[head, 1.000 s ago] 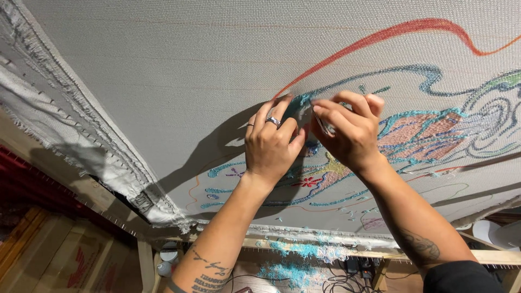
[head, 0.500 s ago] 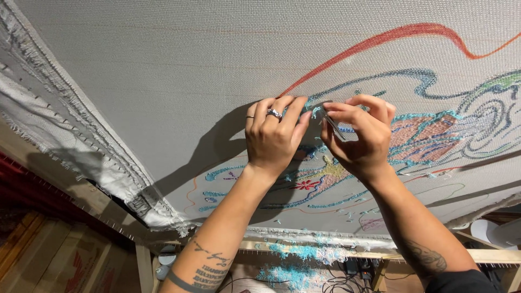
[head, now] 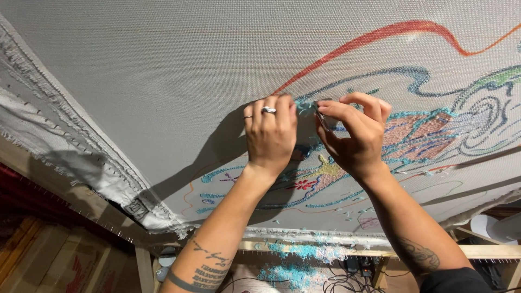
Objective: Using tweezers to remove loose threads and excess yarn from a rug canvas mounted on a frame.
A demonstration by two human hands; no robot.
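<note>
Stretched across a wooden frame (head: 483, 250), the pale woven cloth (head: 163, 70) fills pretty much the whole view, coarse mesh texture, frayed edge down the left. Compared with half a second ago, the right hand (head: 355, 138) has slid a bit right and away from the left hand (head: 269, 138), so there's a gap between them now. Left hand's grip is flat, fingers together and pressed on the cloth, two rings on it. Right hand's grip is pinched shut on a small dark tool (head: 324, 120), tip right at the turquoise yarn (head: 305, 107). One long red line (head: 369, 39) curves above. Loose blue fluff (head: 304, 255) sits below the frame.
</note>
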